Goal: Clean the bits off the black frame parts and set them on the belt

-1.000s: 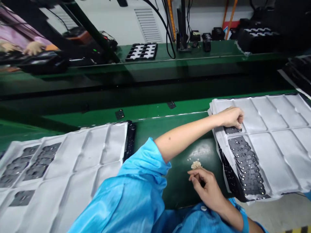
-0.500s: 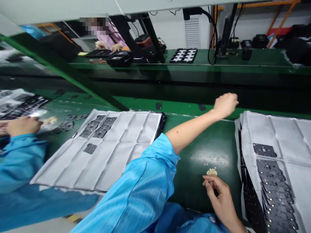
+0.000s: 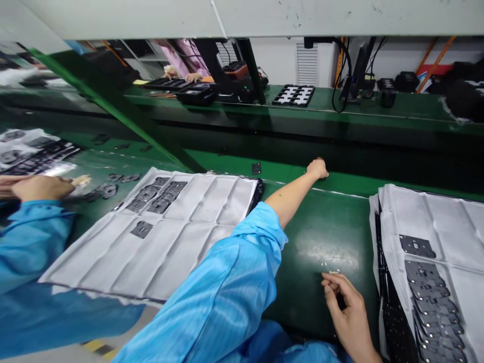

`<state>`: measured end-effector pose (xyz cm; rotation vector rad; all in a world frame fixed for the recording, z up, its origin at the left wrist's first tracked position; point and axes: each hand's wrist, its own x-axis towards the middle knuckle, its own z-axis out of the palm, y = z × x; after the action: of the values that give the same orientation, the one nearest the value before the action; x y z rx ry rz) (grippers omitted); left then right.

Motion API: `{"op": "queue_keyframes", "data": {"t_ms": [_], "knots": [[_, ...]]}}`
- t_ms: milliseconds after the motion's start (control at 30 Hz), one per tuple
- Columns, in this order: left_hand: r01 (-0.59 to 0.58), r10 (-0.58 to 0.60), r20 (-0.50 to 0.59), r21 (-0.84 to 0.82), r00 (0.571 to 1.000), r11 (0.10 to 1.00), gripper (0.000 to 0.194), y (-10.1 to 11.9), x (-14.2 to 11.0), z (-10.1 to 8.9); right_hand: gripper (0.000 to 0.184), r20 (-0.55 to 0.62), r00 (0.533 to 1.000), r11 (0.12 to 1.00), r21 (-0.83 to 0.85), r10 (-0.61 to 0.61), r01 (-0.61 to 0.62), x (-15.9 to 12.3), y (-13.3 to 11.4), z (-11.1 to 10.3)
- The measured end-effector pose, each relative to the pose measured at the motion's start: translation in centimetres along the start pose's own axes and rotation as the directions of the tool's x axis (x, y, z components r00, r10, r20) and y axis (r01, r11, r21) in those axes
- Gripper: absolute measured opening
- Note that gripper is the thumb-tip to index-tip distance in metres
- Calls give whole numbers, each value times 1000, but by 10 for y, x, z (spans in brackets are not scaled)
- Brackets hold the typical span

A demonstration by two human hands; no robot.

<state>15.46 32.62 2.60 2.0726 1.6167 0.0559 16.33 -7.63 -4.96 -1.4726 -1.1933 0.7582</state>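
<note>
Right tray (image 3: pixel 459 222): black plates (image 3: pixel 418 246) overlapping in near compartment, one in far. Left tray (image 3: pixel 177 257): plates in three compartments. Left hand (image 3: pixel 317 168), desk (image 3: pixel 310 227) far side: fingers' hold indeterminable. Right hand (image 3: pixel 350 307) by pale bits (image 3: pixel 334 272): fingers narrow, contents unclear.

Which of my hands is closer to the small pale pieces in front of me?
Right. Your right hand is just beside the pale pieces; your left hand is stretched out well beyond them.

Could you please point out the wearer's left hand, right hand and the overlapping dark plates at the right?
Left hand (image 3: pixel 317 168), head view, its back.
Right hand (image 3: pixel 351 309), head view, thumb side.
Overlapping dark plates (image 3: pixel 436 308), head view, mid-row.
</note>
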Motion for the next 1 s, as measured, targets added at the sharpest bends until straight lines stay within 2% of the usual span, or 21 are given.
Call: {"op": "queue_keyframes", "data": {"t_ms": [100,200,267,300,333,367,400,500,567,600,733,800,867,933,1000], "knots": [[-189,188,-17,-65,982,980,23,1,-31,-4,23,-49,999,999,-34,18,-20,1,-1,-6],[-414,411,-44,-132,910,901,8,-5,-92,4,28,-126,987,995,-8,102,-104,4,-5,-14],[-558,561,-42,-188,826,808,3,-14,-144,14,35,-178,967,980,111,181,-163,9,-12,-17],[-686,685,-91,-212,723,696,8,-20,-170,20,37,-190,959,964,205,212,-172,12,-16,-18],[-769,759,-148,-224,635,599,12,-27,-195,26,38,-187,955,935,315,229,-162,16,-21,-18],[-813,794,-192,-234,577,534,16,-34,-218,31,39,-175,955,895,420,241,-149,20,-26,-17],[-840,816,-221,-248,535,483,19,-41,-238,35,39,-163,953,853,502,256,-143,23,-30,-16],[-858,813,-297,-291,501,423,23,-62,-276,44,36,-37,944,788,562,326,-251,27,-38,-14],[-849,788,-337,-328,515,414,20,-75,-288,45,32,10,938,790,536,346,-297,25,-38,-14],[-833,765,-354,-361,538,419,21,-81,-292,46,30,6,938,801,518,347,-299,23,-38,-14],[-674,587,-374,-586,718,451,46,-96,-304,50,27,-107,942,867,435,317,-243,20,-41,-10],[-533,509,-298,-738,808,414,48,-98,-311,55,29,-148,940,890,395,306,-227,21,-46,-4],[-354,443,-179,-866,878,353,50,-97,-315,61,32,-183,934,905,359,306,-226,22,-50,2],[-227,408,-78,-915,910,332,42,-94,-317,65,34,-213,930,919,328,300,-221,21,-53,7],[-221,401,-46,-889,915,402,25,-93,-315,64,33,-219,936,940,264,274,-214,21,-54,8]]}}
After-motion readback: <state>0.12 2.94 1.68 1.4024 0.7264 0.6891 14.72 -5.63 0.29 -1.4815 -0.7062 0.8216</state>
